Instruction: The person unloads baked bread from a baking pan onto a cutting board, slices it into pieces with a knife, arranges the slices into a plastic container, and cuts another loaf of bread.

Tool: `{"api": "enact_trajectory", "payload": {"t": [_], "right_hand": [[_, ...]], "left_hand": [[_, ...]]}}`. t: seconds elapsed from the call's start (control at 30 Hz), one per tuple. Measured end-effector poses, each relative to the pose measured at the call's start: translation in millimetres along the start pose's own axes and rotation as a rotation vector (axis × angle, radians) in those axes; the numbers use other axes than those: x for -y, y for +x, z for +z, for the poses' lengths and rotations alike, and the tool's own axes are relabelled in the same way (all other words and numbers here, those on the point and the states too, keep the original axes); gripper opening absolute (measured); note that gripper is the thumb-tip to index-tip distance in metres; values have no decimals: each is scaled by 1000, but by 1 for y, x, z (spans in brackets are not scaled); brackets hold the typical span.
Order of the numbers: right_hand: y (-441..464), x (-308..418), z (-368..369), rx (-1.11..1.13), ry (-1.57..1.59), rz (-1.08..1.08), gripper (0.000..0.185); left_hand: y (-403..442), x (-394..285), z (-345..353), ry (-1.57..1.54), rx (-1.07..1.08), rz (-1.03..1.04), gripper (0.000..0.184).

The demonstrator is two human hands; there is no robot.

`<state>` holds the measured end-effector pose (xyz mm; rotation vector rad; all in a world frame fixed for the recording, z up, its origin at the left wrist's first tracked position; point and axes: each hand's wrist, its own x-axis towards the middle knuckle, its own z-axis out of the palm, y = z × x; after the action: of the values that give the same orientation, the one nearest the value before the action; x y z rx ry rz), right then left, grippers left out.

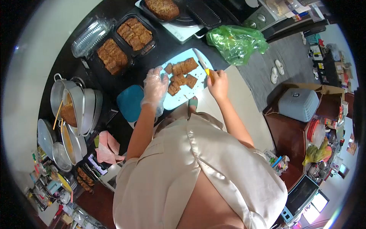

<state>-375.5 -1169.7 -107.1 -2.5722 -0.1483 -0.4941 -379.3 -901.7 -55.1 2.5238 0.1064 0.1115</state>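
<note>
Toward the upper left, cut brown cake [112, 56] fills two black trays [151, 48]. Next comes the gloved left hand [155, 87], fingers loosely apart beside the light-blue board [178, 101] — perhaps touching it, I cannot tell. Cake pieces [185, 67] lie mid-board; rightward, the right hand [218, 84] clamps the knife [201, 59] by its yellow handle [207, 71].

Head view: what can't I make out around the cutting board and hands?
All in the head view:
- Knife handle: mostly hidden by the right hand.
- Left palm: hidden by the back of the gloved left hand.
- Green bag: crumpled plastic obscures any contents.
- Uppermost loaf: cut off by the top edge.
</note>
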Motion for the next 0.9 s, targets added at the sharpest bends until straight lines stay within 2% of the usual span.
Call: {"api": "enact_trajectory", "payload": {"t": [0.1, 0.17, 0.3, 0.37, 0.4, 0.43, 0.47, 0.5, 0.57, 0.63, 0.7, 0.73, 0.77, 0.83, 0.9], "right_hand": [[39, -3, 0, -80, 44, -42, 21], [96, 5, -16, -285, 132, -144, 21], [219, -22, -19, -426, -4, -105, 22], [261, -46, 2, -382, -146, 70, 31], [278, -57, 13, -370, -139, 66, 31], [291, -65, 20, -188, -172, 206, 36], [298, -73, 28, -3, -207, 345, 40], [301, -77, 32, 9, -207, 349, 40], [308, -79, 29, 213, -227, 410, 45], [308, -75, 17, 162, -243, 375, 44], [303, -72, 2, -15, -136, 282, 44], [304, -80, -8, -87, -187, 217, 43], [294, -90, -19, -119, -106, 206, 44], [253, -63, -57, -187, 7, 207, 38], [215, -81, -72, -106, 275, 219, 36]], "left_hand": [[25, -1, 8, -1, -9, 15, 35], [36, 1, 16, 40, -27, 61, 35], [44, -3, 7, -28, -6, 54, 35], [45, 3, 12, 22, -52, 77, 33], [48, 1, 12, 21, -33, 90, 32], [50, -7, 8, 18, -12, 103, 31], [52, -14, 4, -4, 100, 47, 33], [55, -23, 3, -1, 109, 37, 33], [63, -35, 7, 25, 185, 135, 32], [66, -47, 2, 71, 178, 187, 32], [66, -57, -11, 72, 326, -78, 32], [65, -44, -11, 18, 301, -73, 36], [62, -34, -10, 23, 308, -71, 36], [52, -32, -13, 17, 433, -223, 42], [41, -30, -2, -41, 407, -186, 46]]}}
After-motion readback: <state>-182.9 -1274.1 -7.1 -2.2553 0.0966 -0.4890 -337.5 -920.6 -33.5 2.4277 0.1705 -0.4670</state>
